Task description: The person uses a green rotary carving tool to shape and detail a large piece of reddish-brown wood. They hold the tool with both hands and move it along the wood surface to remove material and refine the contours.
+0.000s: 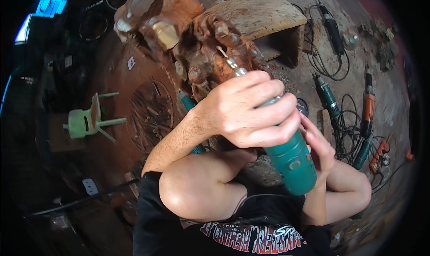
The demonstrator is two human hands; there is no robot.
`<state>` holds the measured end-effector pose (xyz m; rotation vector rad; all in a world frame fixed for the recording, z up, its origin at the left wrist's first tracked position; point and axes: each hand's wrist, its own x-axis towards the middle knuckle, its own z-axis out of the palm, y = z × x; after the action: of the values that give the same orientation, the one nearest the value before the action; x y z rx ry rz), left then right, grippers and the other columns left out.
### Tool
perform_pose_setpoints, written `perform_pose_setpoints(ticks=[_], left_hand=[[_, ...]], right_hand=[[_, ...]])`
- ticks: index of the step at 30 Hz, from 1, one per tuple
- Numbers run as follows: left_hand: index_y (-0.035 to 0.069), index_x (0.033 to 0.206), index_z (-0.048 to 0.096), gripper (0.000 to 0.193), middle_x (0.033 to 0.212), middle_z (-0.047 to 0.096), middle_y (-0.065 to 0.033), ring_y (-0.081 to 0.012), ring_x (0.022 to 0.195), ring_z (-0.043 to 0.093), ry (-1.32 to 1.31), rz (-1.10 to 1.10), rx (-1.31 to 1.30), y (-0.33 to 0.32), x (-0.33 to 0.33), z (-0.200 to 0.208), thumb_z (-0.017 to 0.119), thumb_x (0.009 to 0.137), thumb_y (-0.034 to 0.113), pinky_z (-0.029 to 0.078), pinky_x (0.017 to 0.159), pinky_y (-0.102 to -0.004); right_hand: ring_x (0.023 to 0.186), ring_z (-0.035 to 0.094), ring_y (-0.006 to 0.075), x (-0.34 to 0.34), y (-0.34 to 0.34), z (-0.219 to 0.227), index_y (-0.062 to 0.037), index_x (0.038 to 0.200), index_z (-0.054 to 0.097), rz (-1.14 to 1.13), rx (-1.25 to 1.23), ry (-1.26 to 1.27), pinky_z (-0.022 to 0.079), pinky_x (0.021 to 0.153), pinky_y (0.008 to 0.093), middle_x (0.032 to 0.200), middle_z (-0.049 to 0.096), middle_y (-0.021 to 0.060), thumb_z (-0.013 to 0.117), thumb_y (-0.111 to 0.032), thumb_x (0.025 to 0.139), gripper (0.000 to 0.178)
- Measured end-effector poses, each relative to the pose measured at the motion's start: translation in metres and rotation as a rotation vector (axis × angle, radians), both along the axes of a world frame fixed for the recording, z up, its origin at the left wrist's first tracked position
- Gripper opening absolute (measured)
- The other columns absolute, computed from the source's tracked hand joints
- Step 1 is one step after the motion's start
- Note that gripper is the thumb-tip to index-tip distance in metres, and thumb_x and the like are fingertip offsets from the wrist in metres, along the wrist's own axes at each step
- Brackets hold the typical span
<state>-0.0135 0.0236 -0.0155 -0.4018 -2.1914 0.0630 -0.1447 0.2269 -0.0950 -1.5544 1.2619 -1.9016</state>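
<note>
Left hand (pixel 251 110) and right hand (pixel 321 151), these two together, hold one green power tool (pixel 291 164).
The tool is near, its tip toward one brown carved wood piece (pixel 201 74); if they touch, I cannot tell. On the right lie one black tool (pixel 332 30) and one orange tool (pixel 368 104); at left is one pale-green stool (pixel 81 122).

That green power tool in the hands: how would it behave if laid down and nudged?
The green power tool would probably roll, since its body looks rounded. It should feel stiff, judging by its hard-looking surface. Its slim bit may be the fragile part, being far thinner than the body.
</note>
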Motion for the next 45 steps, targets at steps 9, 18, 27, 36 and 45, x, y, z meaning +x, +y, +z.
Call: perform_pose_setpoints(ticks=[9,18,27,36,45], left_hand=[[0.005,0.094,0.070,0.023,0.094,0.069,-0.0097,-0.0240,0.079,0.067,0.001,-0.037,-0.033,-0.001,-0.006,-0.010,0.077,0.073,0.013,0.058,0.066,-0.0348],[0.005,0.095,0.071,0.029,0.092,0.069,-0.0107,-0.0253,0.077,0.069,0.134,-0.030,0.035,-0.010,-0.009,-0.005,0.078,0.069,0.015,0.054,0.063,-0.0339],[0.006,0.093,0.072,0.030,0.089,0.070,-0.0096,-0.0248,0.075,0.068,0.121,0.008,0.054,-0.011,-0.006,-0.005,0.077,0.066,0.019,0.054,0.062,-0.0338],[0.008,0.091,0.073,0.029,0.088,0.070,-0.0093,-0.0244,0.074,0.068,0.078,0.017,0.049,-0.012,-0.005,-0.001,0.077,0.065,0.019,0.054,0.061,-0.0334],[0.008,0.092,0.072,0.029,0.086,0.070,-0.0088,-0.0246,0.074,0.069,0.079,0.009,0.049,-0.013,-0.007,0.001,0.076,0.065,0.020,0.054,0.063,-0.0338]], right_hand=[[0.108,0.070,0.0340,0.003,0.026,0.016,0.0019,0.154,0.048,0.150,0.219,-0.035,0.054,0.097,0.0400,0.131,0.065,0.0293,0.094,-0.017,0.069,0.099],[0.090,0.071,0.0387,0.016,0.006,0.070,0.0051,0.140,0.064,-0.056,0.190,0.234,0.058,0.083,0.0410,0.120,0.069,0.0356,0.078,-0.002,0.061,0.081],[0.090,0.072,0.0392,0.010,-0.003,0.073,0.0095,0.139,0.063,0.007,0.170,0.179,0.057,0.084,0.0404,0.116,0.070,0.0344,0.077,-0.002,0.061,0.080],[0.086,0.071,0.0396,0.011,-0.003,0.076,0.0096,0.137,0.065,-0.017,0.169,0.182,0.057,0.083,0.0414,0.115,0.070,0.0352,0.077,-0.003,0.059,0.079],[0.113,0.071,0.0396,0.011,0.005,0.082,0.0132,0.143,0.058,0.001,0.282,0.214,0.053,0.101,0.0416,0.129,0.069,0.0313,0.077,-0.011,0.067,0.082]])
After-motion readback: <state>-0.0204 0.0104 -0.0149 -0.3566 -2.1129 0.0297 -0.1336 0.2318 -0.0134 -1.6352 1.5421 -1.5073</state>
